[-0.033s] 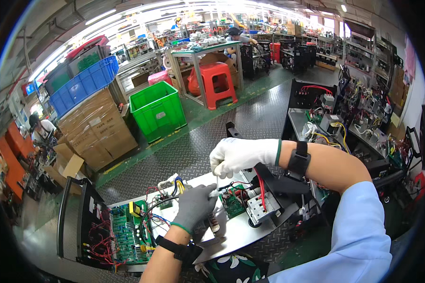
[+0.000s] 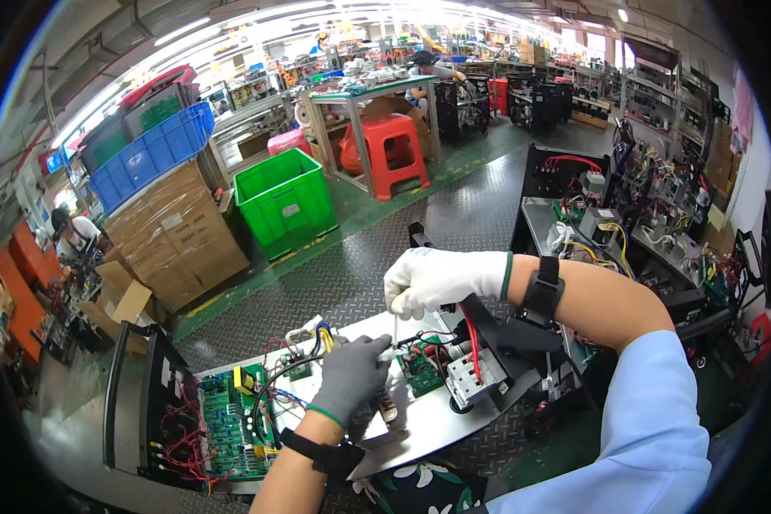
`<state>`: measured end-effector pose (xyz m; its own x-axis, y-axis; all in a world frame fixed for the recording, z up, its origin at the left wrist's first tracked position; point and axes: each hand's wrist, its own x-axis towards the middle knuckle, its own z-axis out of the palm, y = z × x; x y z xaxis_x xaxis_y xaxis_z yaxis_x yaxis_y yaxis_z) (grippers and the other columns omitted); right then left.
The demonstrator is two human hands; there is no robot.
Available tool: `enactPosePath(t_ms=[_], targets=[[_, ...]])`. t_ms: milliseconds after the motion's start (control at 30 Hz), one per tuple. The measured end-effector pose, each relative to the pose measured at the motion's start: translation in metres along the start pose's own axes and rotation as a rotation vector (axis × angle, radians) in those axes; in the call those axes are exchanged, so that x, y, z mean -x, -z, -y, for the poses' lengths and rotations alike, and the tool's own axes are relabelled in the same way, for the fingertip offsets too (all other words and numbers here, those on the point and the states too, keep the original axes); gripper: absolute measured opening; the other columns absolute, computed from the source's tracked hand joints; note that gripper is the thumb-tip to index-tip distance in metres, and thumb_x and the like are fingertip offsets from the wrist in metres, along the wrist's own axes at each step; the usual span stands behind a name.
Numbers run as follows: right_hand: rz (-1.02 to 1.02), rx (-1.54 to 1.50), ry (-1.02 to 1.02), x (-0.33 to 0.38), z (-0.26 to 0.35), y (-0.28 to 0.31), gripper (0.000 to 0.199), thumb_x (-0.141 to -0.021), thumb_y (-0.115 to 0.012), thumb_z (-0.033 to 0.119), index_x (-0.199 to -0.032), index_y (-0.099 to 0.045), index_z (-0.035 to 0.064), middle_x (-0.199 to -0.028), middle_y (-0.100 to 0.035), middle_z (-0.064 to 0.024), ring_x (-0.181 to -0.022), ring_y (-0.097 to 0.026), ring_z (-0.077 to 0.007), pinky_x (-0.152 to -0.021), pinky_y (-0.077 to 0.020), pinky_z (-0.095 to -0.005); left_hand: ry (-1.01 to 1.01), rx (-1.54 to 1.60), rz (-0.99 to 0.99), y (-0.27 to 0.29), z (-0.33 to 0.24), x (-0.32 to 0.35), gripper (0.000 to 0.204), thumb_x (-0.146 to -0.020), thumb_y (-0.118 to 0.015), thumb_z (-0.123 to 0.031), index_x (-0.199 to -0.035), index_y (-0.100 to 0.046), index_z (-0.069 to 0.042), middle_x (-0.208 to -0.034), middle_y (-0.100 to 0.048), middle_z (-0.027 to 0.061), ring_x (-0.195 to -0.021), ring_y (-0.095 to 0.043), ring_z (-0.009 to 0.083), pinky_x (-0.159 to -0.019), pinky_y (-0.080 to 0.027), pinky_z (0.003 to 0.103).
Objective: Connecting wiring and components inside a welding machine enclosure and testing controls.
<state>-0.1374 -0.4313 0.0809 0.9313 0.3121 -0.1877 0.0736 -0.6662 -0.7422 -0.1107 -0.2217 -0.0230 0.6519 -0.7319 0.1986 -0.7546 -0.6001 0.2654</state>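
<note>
My right hand (image 2: 424,283), in a white glove, is closed above an opened electrical unit. From its fist a thin pale strip or shaft (image 2: 395,327) runs down to the fingertips of my left hand (image 2: 348,377). The left hand, in a grey glove, is closed in a pinch at the lower end. Its fingers hide what they grip. Just right of them are thin black and red wires and a green circuit board (image 2: 423,372). A metal block (image 2: 471,377) with thick red cables (image 2: 474,343) stands beside the board. A larger green circuit board (image 2: 231,420) lies left of my left hand.
The unit's metal plate (image 2: 433,433) rests on a dark tread-patterned surface (image 2: 231,330). Its black handled panel (image 2: 158,403) rises at the left. Beyond are a green crate (image 2: 287,210), a cardboard box (image 2: 176,240) and a red stool (image 2: 394,154). More opened units (image 2: 595,223) stand right.
My right hand has shifted very slightly to the right. My left fingers have moved a little, and the pale bit at their tips shows less.
</note>
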Motion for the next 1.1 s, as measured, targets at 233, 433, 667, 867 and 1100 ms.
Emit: enactPosePath(t_ms=[233, 433, 667, 867, 1100], targets=[[-0.117, 0.000, -0.057, -0.005, 0.000, -0.008, 0.014, -0.086, -0.055, 0.012, -0.092, -0.062, 0.0017, -0.083, -0.067, -0.0067, -0.078, -0.066, -0.0132, -0.062, -0.0507, -0.0267, -0.114, -0.362, 0.090, 0.018, -0.008, 0.011, 0.029, -0.073, -0.070, -0.025, -0.098, -0.063, -0.012, -0.090, -0.063, 0.0068, -0.078, -0.066, 0.0266, -0.061, -0.053, 0.040], [-0.033, -0.213, 0.028, -0.005, -0.009, -0.016, 0.014, -0.090, -0.053, 0.013, -0.093, -0.060, 0.0015, -0.091, -0.067, -0.0059, -0.083, -0.067, -0.0139, -0.069, -0.0546, -0.0268, -0.180, -0.368, 0.030, 0.007, -0.006, 0.009, 0.070, -0.074, -0.065, -0.014, -0.138, -0.039, -0.006, -0.080, -0.064, 0.0080, -0.066, -0.065, 0.0275, -0.055, -0.051, 0.039], [-0.067, -0.367, 0.037, -0.009, 0.005, -0.031, 0.009, -0.087, -0.056, 0.009, -0.089, -0.059, 0.0006, -0.087, -0.068, -0.0075, -0.077, -0.065, -0.0121, -0.067, -0.0533, -0.0239, -0.152, -0.473, 0.254, 0.013, -0.027, 0.003, 0.058, -0.078, -0.060, -0.012, -0.132, -0.041, -0.001, -0.081, -0.067, 0.0092, -0.069, -0.068, 0.0286, -0.055, -0.051, 0.041], [-0.095, -0.397, 0.077, -0.002, 0.007, -0.015, 0.016, -0.085, -0.060, 0.008, -0.098, -0.062, -0.0018, -0.088, -0.067, -0.0054, -0.078, -0.063, -0.0096, -0.070, -0.0520, -0.0246, -0.175, -0.326, 0.218, 0.012, -0.014, 0.007, 0.039, -0.082, -0.060, -0.014, -0.121, -0.055, -0.012, -0.090, -0.069, 0.0106, -0.081, -0.068, 0.0302, -0.065, -0.053, 0.042], [0.216, 1.197, 0.035, 0.012, 0.035, 0.007, 0.033, -0.077, -0.059, 0.032, -0.099, -0.071, 0.0111, -0.090, -0.070, -0.0090, -0.082, -0.066, -0.0270, -0.071, -0.0496, -0.0358, -0.070, -0.186, -0.085, 0.033, -0.012, 0.013, 0.028, -0.076, -0.060, -0.012, -0.104, -0.061, -0.011, -0.098, -0.065, 0.0094, -0.079, -0.067, 0.0293, -0.064, -0.053, 0.042]])
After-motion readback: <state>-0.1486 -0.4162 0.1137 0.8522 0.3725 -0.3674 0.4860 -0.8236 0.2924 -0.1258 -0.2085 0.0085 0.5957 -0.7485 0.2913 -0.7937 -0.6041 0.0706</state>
